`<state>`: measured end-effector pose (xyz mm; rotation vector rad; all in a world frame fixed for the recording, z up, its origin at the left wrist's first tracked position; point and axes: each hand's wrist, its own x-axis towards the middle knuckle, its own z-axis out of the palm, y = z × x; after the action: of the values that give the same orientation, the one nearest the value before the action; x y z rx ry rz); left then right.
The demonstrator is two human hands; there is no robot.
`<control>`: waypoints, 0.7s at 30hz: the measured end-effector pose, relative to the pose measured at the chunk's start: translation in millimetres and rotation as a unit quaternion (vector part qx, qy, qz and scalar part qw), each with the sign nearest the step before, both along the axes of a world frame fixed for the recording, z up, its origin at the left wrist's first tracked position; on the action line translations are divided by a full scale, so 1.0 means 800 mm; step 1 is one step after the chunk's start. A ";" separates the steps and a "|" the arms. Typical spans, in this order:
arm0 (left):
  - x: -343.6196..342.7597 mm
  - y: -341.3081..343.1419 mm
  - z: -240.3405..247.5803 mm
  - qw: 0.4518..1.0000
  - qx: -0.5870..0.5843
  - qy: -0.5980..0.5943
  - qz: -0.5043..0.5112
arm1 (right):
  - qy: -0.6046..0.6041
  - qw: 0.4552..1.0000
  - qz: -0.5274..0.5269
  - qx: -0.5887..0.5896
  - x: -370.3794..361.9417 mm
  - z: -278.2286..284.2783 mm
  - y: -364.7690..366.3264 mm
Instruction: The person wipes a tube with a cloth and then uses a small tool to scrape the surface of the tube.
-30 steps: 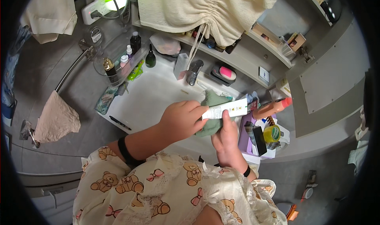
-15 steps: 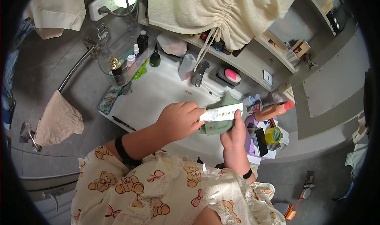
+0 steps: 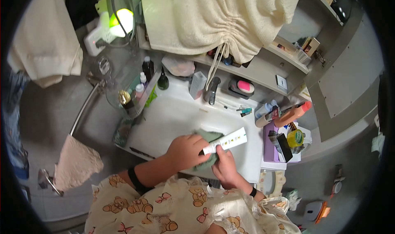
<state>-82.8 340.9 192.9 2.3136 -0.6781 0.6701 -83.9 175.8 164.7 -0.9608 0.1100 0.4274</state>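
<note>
A white squeeze tube (image 3: 231, 140) with small print slants across the front of the sink, its far end pointing up and to the right. My right hand (image 3: 226, 166) is closed round its lower part, thumb on top. Curled at the tube's lower left end is my left hand (image 3: 186, 152), its fingertips against that end. A fuzzy green cloth (image 3: 209, 135) hangs behind and beneath both hands; how it is held is hidden by the hands and tube.
Around the white basin (image 3: 158, 125) stand a dark faucet (image 3: 212, 90), a clear caddy of bottles (image 3: 144, 95), a soap box (image 3: 242, 87) and a purple bin (image 3: 269, 145). An orange bottle (image 3: 290, 115) leans by the bin. A cream garment (image 3: 222, 20) hangs over the shelf.
The tube and both hands have come lower and nearer to me. The right hand has slid toward the tube's lower end, and the cloth now shows mostly behind the left hand.
</note>
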 end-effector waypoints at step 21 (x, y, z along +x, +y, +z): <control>0.008 0.106 -0.001 0.890 -0.180 0.345 -0.236 | -0.020 0.986 0.082 -0.141 -0.040 0.017 -0.022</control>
<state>-76.7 425.7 192.5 1.7524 -0.6577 -0.2439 -115.9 158.2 178.5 -1.2620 0.0560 0.5535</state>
